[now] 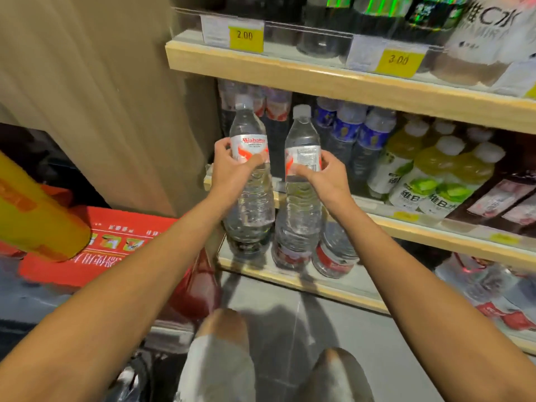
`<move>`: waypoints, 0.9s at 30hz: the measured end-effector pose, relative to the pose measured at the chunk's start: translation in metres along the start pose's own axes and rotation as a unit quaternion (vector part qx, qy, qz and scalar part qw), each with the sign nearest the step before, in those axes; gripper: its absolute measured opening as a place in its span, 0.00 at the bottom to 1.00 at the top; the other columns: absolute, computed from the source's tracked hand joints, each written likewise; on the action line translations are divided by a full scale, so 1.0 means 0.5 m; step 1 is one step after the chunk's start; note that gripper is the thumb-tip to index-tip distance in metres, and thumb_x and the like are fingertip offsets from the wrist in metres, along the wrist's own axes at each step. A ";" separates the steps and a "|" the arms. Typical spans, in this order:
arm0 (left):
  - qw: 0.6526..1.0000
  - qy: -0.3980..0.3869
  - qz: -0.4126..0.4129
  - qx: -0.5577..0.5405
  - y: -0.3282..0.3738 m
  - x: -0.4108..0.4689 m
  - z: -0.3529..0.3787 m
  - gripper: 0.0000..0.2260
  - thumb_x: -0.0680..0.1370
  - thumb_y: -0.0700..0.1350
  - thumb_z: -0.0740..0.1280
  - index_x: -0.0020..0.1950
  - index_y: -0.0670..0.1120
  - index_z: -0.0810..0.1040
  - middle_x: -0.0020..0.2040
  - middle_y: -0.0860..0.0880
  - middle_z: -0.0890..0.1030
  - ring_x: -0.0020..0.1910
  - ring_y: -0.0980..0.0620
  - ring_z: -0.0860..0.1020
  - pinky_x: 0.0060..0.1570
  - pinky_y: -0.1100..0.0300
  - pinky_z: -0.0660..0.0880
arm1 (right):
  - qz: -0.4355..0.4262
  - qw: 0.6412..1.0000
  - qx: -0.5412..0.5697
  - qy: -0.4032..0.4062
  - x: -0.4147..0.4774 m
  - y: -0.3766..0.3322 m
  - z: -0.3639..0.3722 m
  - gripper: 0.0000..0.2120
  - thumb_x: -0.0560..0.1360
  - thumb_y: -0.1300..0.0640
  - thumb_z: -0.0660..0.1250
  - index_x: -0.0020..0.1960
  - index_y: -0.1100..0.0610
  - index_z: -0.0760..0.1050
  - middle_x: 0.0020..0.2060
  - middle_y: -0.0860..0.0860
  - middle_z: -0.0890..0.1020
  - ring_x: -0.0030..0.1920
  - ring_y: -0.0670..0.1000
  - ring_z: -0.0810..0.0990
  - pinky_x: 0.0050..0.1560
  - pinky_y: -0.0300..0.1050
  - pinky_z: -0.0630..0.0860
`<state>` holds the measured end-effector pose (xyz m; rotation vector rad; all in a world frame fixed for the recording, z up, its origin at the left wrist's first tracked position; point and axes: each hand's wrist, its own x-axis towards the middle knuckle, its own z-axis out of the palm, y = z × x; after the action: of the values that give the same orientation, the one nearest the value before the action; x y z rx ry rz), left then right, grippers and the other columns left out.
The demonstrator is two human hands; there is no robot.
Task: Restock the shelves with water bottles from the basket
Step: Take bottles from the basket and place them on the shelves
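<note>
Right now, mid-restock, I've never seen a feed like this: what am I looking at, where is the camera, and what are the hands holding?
There is no machine here, just a person's two bare arms. The single picture comes from a camera worn on the head, looking forward and down. The left hand grips the left bottle of clear water around its label. The right hand grips the right bottle the same way. Both bottles are upright in front of wooden shelves. More stocked water bottles stand on the bottom shelf, with yellow-green drinks a shelf higher. A red carton sits to the left.
</note>
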<state>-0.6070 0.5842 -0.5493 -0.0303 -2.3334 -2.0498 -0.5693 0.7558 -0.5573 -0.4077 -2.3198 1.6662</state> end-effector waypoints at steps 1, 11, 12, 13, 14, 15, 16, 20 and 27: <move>1.000 0.005 0.013 -0.004 -0.011 0.008 0.005 0.29 0.72 0.41 0.74 0.67 0.42 0.62 0.52 0.52 0.73 0.44 0.62 0.74 0.38 0.75 0.72 | -0.014 1.000 0.011 0.002 0.010 0.012 0.005 0.20 0.66 0.55 0.76 0.57 0.54 0.77 0.48 0.47 0.83 0.49 0.45 0.81 0.52 0.42 0.77; 0.992 0.047 0.116 -0.029 -0.051 0.029 0.022 0.30 0.72 0.43 0.73 0.70 0.45 0.63 0.61 0.49 0.73 0.52 0.56 0.76 0.37 0.72 0.76 | -0.112 0.990 0.080 0.008 0.045 0.047 0.021 0.16 0.67 0.55 0.75 0.53 0.55 0.78 0.45 0.47 0.83 0.47 0.46 0.82 0.50 0.43 0.79; 0.990 0.053 0.124 -0.027 -0.051 0.032 0.021 0.30 0.72 0.43 0.73 0.70 0.46 0.63 0.62 0.49 0.73 0.53 0.56 0.75 0.39 0.71 0.75 | -0.114 0.990 0.085 0.006 0.042 0.046 0.022 0.14 0.67 0.55 0.75 0.52 0.54 0.78 0.44 0.46 0.83 0.46 0.46 0.82 0.49 0.42 0.79; 0.989 0.059 0.129 -0.027 -0.050 0.037 0.019 0.30 0.72 0.43 0.73 0.70 0.46 0.63 0.62 0.49 0.73 0.55 0.55 0.75 0.42 0.70 0.75 | -0.115 0.989 0.088 0.004 0.041 0.046 0.024 0.14 0.68 0.56 0.75 0.51 0.54 0.77 0.44 0.46 0.82 0.46 0.46 0.82 0.49 0.42 0.78; 0.989 0.062 0.130 -0.030 -0.049 0.044 0.017 0.29 0.73 0.43 0.73 0.70 0.46 0.63 0.62 0.49 0.73 0.56 0.54 0.75 0.43 0.69 0.75 | -0.116 0.989 0.089 0.004 0.040 0.048 0.026 0.13 0.68 0.56 0.75 0.51 0.53 0.77 0.44 0.46 0.82 0.46 0.46 0.82 0.49 0.42 0.78; 0.989 0.063 0.130 -0.033 -0.046 0.052 0.014 0.29 0.73 0.43 0.73 0.70 0.46 0.64 0.62 0.49 0.73 0.57 0.54 0.75 0.44 0.69 0.74 | -0.117 0.989 0.091 0.008 0.041 0.050 0.027 0.14 0.68 0.56 0.75 0.51 0.54 0.77 0.44 0.46 0.82 0.46 0.47 0.82 0.49 0.43 0.78; 0.989 0.065 0.131 -0.034 -0.043 0.062 0.012 0.29 0.73 0.43 0.72 0.70 0.46 0.64 0.63 0.48 0.73 0.57 0.53 0.75 0.45 0.69 0.74 | -0.118 0.989 0.089 0.012 0.043 0.052 0.029 0.14 0.68 0.56 0.75 0.52 0.54 0.77 0.45 0.47 0.83 0.47 0.47 0.82 0.49 0.43 0.79; 0.986 0.080 0.143 -0.035 -0.030 0.112 0.008 0.29 0.73 0.43 0.72 0.70 0.46 0.63 0.62 0.49 0.72 0.57 0.54 0.74 0.50 0.65 0.74 | -0.124 0.988 0.086 0.016 0.058 0.051 0.040 0.14 0.67 0.55 0.75 0.51 0.55 0.77 0.44 0.48 0.82 0.47 0.48 0.82 0.49 0.44 0.78; 0.978 0.137 0.143 0.064 -0.041 0.212 0.012 0.20 0.73 0.38 0.70 0.61 0.42 0.65 0.61 0.43 0.69 0.59 0.48 0.73 0.57 0.54 0.76 | -0.123 0.986 0.114 0.007 0.093 0.033 0.070 0.14 0.68 0.56 0.75 0.52 0.54 0.76 0.43 0.46 0.81 0.45 0.46 0.81 0.47 0.40 0.77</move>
<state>-0.7139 0.5865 -0.5664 -0.0710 -2.1438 -1.6541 -0.6239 0.7474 -0.5819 -0.0815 -2.0401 1.7680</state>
